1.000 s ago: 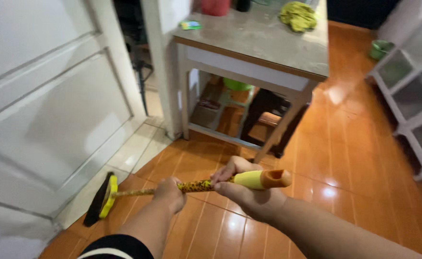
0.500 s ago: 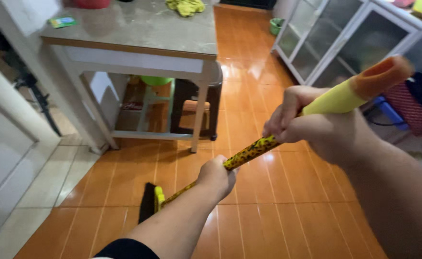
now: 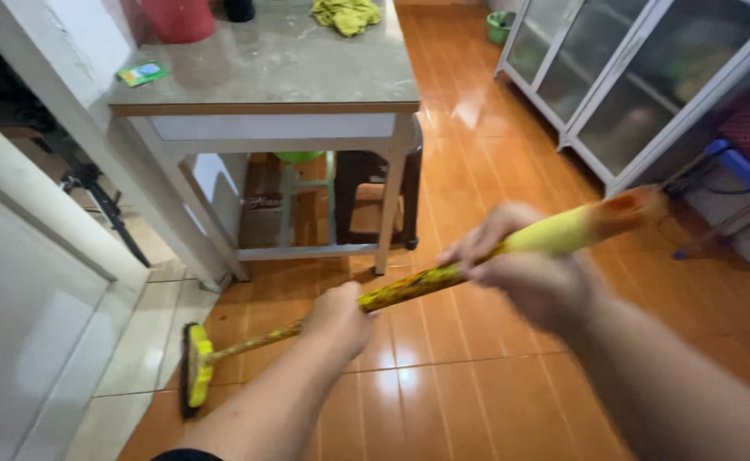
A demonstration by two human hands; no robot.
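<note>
In the head view, the left hand (image 3: 338,318) has its fingers wrapped fully shut around the yellow-and-dark patterned broom handle (image 3: 409,288) about midway along its length, knuckles up, with no gap showing between fingers and shaft. The right hand (image 3: 520,271) grips the same handle higher up, near its pale yellow upper section, its fingers (image 3: 475,248) curled tight over the top of the shaft; the hand is somewhat blurred, so the thumb's place cannot be made out. Past the right hand the handle ends in an orange tip (image 3: 635,205). The handle slants down to the left, and the broom head (image 3: 194,369), dark with a yellow band, rests on the orange tiled floor (image 3: 477,401) just beside the paler tiled strip along a white door (image 3: 25,307). Ahead stands a table (image 3: 324,72) with a grey top and white legs. On its near left corner lies a small flat rectangular packet (image 3: 143,73), green with a blue and yellow patch. A red container (image 3: 179,17) stands at the far left of the table, and a crumpled yellow-green cloth (image 3: 346,13) lies at the far edge. Under the table sits a dark stool (image 3: 379,183). To the right, glass-fronted white cabinets (image 3: 614,85) line the wall.
</note>
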